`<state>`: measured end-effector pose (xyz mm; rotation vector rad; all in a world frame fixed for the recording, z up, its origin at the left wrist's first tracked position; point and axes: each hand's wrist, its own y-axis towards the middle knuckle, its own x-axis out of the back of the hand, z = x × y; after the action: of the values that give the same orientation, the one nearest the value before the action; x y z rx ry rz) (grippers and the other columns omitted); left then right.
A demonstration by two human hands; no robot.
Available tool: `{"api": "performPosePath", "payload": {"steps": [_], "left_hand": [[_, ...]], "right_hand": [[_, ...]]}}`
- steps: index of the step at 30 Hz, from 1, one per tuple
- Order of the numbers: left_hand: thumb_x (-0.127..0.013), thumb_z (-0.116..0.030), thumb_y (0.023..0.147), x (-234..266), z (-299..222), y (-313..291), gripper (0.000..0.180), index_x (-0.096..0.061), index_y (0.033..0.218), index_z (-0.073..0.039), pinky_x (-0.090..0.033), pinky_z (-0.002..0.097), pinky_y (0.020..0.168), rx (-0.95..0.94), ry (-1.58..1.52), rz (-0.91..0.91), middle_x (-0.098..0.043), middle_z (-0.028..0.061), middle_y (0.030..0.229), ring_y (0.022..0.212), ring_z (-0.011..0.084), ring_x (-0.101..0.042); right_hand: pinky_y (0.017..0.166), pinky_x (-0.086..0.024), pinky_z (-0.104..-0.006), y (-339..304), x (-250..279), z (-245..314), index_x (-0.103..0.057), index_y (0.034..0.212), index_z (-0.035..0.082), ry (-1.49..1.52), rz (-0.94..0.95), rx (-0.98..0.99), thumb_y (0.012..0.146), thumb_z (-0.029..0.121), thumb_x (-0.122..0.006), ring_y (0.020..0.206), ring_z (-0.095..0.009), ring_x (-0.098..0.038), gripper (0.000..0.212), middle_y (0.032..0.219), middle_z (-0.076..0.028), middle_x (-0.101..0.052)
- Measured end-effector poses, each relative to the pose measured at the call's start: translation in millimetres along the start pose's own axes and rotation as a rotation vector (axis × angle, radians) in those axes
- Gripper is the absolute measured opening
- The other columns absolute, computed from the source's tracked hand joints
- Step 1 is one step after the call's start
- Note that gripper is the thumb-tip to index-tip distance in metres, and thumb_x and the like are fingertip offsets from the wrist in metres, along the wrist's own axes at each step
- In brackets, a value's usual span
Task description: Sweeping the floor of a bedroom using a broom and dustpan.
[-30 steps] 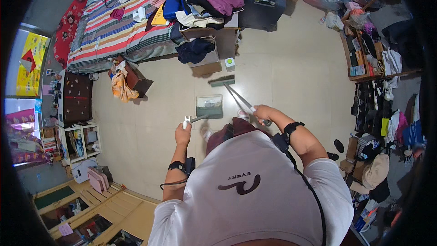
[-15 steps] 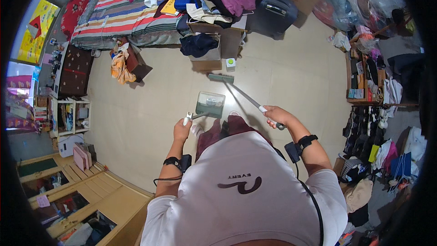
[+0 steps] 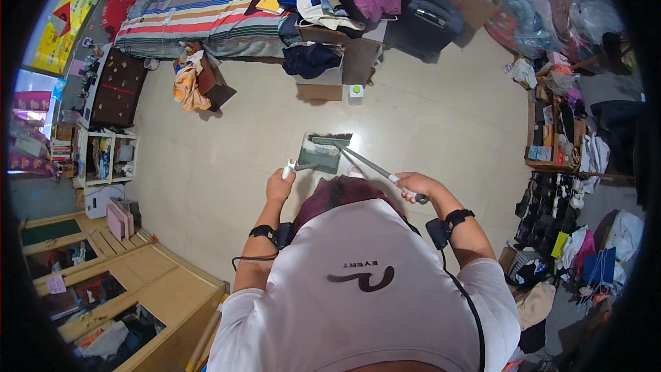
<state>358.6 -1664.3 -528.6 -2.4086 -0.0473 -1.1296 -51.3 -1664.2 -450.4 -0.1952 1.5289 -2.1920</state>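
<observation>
My left hand point(image 3: 279, 184) is closed round the white-topped handle of a green dustpan point(image 3: 318, 161), which rests on the pale floor in front of my feet. My right hand point(image 3: 420, 187) grips the grey and white handle of a broom point(image 3: 372, 166). The broom's dark bristle head lies along the far edge of the dustpan, over its mouth. Some pale stuff shows inside the pan, too small to name.
A small white box with a green dot point(image 3: 355, 94) stands on the floor ahead, by cardboard boxes point(image 3: 320, 90) heaped with clothes. Left of these is a brown box point(image 3: 210, 83) with an orange cloth. A wooden cabinet point(image 3: 162, 279) is near left; shelves point(image 3: 544, 131) line the right.
The broom head has come back toward me, from the floor beyond the dustpan onto the pan's far edge. Both hands keep their grip.
</observation>
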Motion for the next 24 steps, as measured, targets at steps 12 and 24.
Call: {"api": "performPosePath", "payload": {"steps": [12,24], "left_hand": [[-0.059,-0.041,0.078,33,0,22,0.04,-0.062,0.086,-0.002,-0.047,0.0437,0.069,0.013,-0.015,0.074,-0.063,0.0219,0.082,0.078,0.0373,-0.061],[-0.059,-0.042,0.078,38,25,39,0.04,-0.06,0.084,-0.002,-0.047,0.0454,0.069,-0.032,0.003,0.105,-0.063,0.0218,0.081,0.077,0.0385,-0.061]], "right_hand": [[0.039,-0.035,-0.0235,-86,-29,-15,-0.043,0.127,0.014,0.342,-0.246,0.03,0.09,0.013,-0.047,0.047,-0.009,-0.041,0.038,0.064,-0.001,-0.044],[0.035,-0.037,-0.0248,38,-42,4,-0.042,0.104,0.005,0.44,-0.297,0.202,0.083,0.006,-0.054,0.041,-0.011,-0.043,0.024,0.055,-0.001,-0.044]]}}
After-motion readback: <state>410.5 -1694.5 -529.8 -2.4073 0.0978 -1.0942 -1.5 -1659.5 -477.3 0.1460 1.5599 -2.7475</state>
